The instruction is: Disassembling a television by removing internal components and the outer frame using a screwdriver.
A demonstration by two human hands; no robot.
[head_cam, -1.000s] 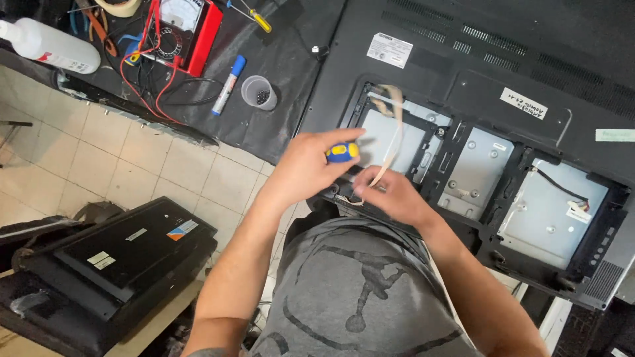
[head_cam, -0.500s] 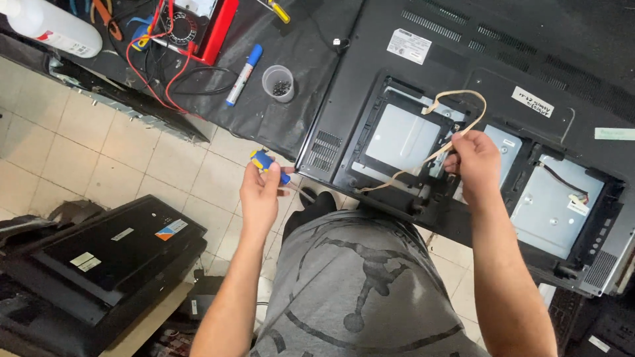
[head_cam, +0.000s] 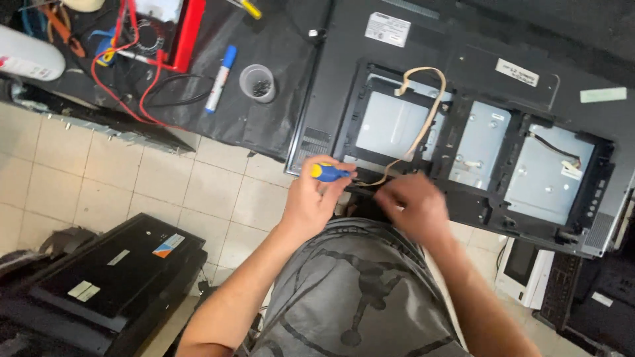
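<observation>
A flat-screen television (head_cam: 476, 59) lies face down with its back cover off, showing metal shield plates (head_cam: 390, 122). My left hand (head_cam: 314, 198) grips a screwdriver with a yellow and blue handle (head_cam: 327, 172) at the television's near edge. My right hand (head_cam: 413, 205) is blurred, fingers curled at the same lower frame edge; what it holds cannot be told. A beige flat cable (head_cam: 426, 109) loops from the upper left plate down toward my hands.
On the black bench cover stand a small cup of screws (head_cam: 257, 82), a blue and white marker (head_cam: 220, 78), a red meter with red leads (head_cam: 173, 30) and a white bottle (head_cam: 30, 61). A black device (head_cam: 112, 277) lies on the tiled floor.
My left hand came back from beside the bench to the television's lower edge with the screwdriver. My right hand let go of the beige cable and dropped down to the frame edge.
</observation>
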